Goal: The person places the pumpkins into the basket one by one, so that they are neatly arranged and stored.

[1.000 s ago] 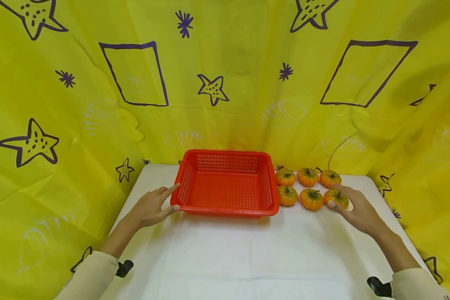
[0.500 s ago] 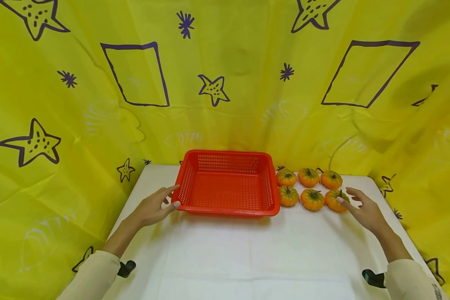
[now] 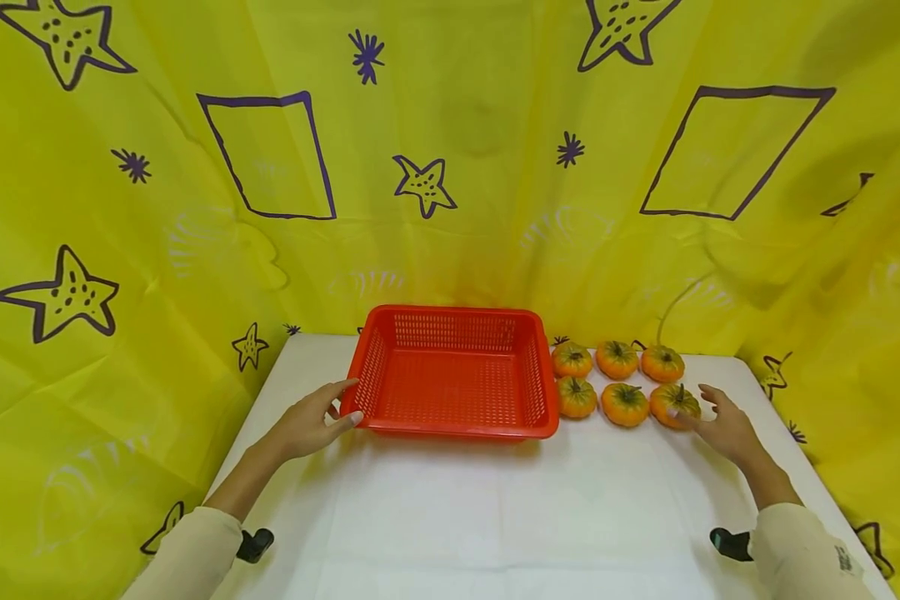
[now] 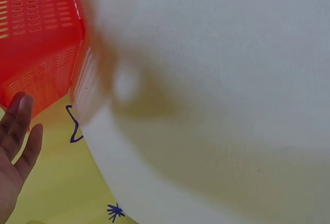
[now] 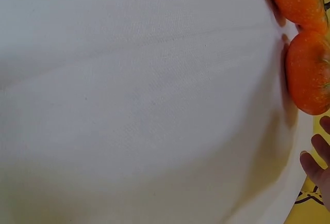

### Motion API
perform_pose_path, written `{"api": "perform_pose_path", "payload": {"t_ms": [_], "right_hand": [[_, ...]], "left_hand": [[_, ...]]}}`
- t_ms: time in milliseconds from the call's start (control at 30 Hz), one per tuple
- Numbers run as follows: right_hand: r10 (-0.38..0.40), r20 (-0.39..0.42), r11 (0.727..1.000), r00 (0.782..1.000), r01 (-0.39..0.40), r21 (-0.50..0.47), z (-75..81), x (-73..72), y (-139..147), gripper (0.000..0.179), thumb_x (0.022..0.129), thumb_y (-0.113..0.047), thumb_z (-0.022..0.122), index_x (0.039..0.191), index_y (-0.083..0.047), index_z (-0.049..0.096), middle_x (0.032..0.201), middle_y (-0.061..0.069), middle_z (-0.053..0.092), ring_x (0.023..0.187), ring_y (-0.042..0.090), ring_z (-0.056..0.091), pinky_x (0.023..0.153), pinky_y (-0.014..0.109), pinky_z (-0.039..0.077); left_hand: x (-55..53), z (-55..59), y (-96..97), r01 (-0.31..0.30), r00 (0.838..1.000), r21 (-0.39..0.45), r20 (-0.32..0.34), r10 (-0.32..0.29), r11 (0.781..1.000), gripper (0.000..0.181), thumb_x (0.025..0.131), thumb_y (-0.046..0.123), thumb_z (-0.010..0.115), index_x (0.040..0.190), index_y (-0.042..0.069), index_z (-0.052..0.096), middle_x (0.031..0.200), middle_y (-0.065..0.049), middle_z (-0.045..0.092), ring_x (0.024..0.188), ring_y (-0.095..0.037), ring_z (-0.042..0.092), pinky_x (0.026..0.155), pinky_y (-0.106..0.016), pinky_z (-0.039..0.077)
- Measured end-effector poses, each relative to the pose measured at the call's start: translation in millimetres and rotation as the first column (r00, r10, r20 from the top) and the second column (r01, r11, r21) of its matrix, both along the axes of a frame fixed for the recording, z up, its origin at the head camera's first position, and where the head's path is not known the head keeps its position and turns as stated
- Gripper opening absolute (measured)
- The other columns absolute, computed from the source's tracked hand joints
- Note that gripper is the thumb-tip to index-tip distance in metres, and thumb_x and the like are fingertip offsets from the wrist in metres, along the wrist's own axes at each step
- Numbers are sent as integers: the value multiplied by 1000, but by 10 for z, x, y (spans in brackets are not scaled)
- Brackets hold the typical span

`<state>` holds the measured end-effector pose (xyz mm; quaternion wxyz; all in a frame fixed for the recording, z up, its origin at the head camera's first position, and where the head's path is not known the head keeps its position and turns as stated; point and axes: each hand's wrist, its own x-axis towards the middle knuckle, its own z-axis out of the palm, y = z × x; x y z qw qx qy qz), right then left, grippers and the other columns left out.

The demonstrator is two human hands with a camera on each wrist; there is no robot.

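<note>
A red perforated plastic basket [image 3: 453, 387] stands at the back of the white table. My left hand [image 3: 307, 425] is at the basket's left rim, its fingers extended and the thumb apart by the front corner. In the left wrist view the fingers of this hand [image 4: 15, 152] overlap the basket's edge; whether they touch it I cannot tell. Small orange-green pumpkins stand in two rows right of the basket. My right hand [image 3: 727, 429] is just right of the front right pumpkin [image 3: 671, 406], fingers loosely spread and thumb by its front. The right wrist view shows fingertips near a pumpkin [image 5: 309, 74].
Other pumpkins include a front middle one [image 3: 624, 405] and a back right one [image 3: 662, 364]. A yellow curtain [image 3: 480, 183] with starfish drawings encloses the white table [image 3: 495, 508] at the back and sides. Dark devices hang at both wrists.
My right hand has drawn off the top of the front right pumpkin to its right side, lower and closer to me. The left hand stays at the basket. The basket and pumpkins stay put.
</note>
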<state>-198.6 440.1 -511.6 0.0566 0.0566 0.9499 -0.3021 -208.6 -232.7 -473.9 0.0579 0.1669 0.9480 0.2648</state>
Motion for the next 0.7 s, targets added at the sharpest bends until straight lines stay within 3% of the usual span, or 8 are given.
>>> {"api": "perform_pose_path", "payload": {"t_ms": [200,533,700], "right_hand": [[3,10,1000,1000,-3,10,-102,-45,17,96,97,-49,61,150,17,14,145,47,27,128,66,29,102,74,29],[9,112,1000,994,-8,-7,-79,-91,-20,101,95,-57,59,151,15,17,147,49,20,132,68,22,104,76,24],[11,98,1000,995,-12,8,-76,-92,-29,101,94,-57,61,150,16,20,144,49,26,129,67,27,104,74,27]], "left_hand": [[20,-3,4,11,1000,4,-1,-11,1000,75,94,56,62,153,14,41,133,-8,58,97,-18,57,69,-31,45],[2,-9,14,36,999,-7,-7,-36,999,77,95,57,60,153,11,40,125,-7,60,100,-19,58,73,-32,46],[5,-15,7,39,999,-10,-12,-39,999,77,95,56,61,153,11,40,128,-8,59,100,-19,59,74,-33,47]]}}
